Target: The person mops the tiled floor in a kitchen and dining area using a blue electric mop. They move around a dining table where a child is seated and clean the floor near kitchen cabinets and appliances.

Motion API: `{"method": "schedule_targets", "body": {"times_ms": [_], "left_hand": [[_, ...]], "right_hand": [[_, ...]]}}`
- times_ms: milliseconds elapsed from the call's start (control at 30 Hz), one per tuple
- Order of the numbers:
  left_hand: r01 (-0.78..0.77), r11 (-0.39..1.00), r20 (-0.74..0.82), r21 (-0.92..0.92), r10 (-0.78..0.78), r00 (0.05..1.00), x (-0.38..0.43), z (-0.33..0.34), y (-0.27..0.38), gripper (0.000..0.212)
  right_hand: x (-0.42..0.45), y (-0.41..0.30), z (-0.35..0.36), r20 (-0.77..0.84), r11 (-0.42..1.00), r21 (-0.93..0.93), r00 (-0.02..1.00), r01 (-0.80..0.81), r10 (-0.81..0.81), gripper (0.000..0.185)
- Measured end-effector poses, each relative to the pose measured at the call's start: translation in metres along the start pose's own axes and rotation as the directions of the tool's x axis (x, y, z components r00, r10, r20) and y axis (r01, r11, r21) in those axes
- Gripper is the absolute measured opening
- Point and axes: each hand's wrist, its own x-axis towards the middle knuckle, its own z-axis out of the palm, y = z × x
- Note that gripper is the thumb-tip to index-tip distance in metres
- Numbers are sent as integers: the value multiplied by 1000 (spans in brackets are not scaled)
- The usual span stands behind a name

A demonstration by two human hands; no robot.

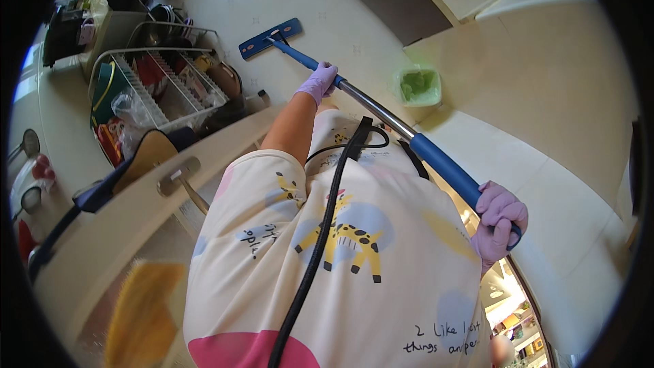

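Observation:
A flat mop with a blue rectangular head [271,38] lies against the pale floor at the top centre. Its handle [378,110], steel in the middle with blue grips, runs down to the right. Around the lower blue section of the pole, near the mop head, my left hand [320,81] is closed in a thin purple glove. My right hand [498,222], gloved the same way, grips the top end of the handle by its blue hanging loop. A black cord hangs over the printed light shirt between the arms.
A small bin [420,87] with a green liner stands right of the pole. At left is a white wire rack [163,87] holding bags and pans, beside an open door with a metal lever handle [179,176]. Grey drawers [388,0] line the top right.

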Motion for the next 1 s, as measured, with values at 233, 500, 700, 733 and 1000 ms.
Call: {"method": "schedule_targets", "body": {"times_ms": [233,500,700,733,1000], "left_hand": [[-12,1000,43,11,12,999,-55,50,-41,33],[-1,1000,223,25,-5,975,-88,96,-60,31],[72,994,411,85,-101,906,-124,137,-27,28],[88,996,436,29,-92,895,-125,148,-28,27],[203,964,417,-173,-115,902,-101,116,-5,13]], "right_hand": [[-13,-34,-55,122,996,-13,988,92,-90,24],[-8,-69,-86,114,969,53,962,243,-247,21],[-9,-114,-113,91,941,61,937,333,-338,18],[-5,-126,-116,129,939,38,930,342,-344,18],[38,-124,-85,626,910,272,661,312,-413,22]]}}
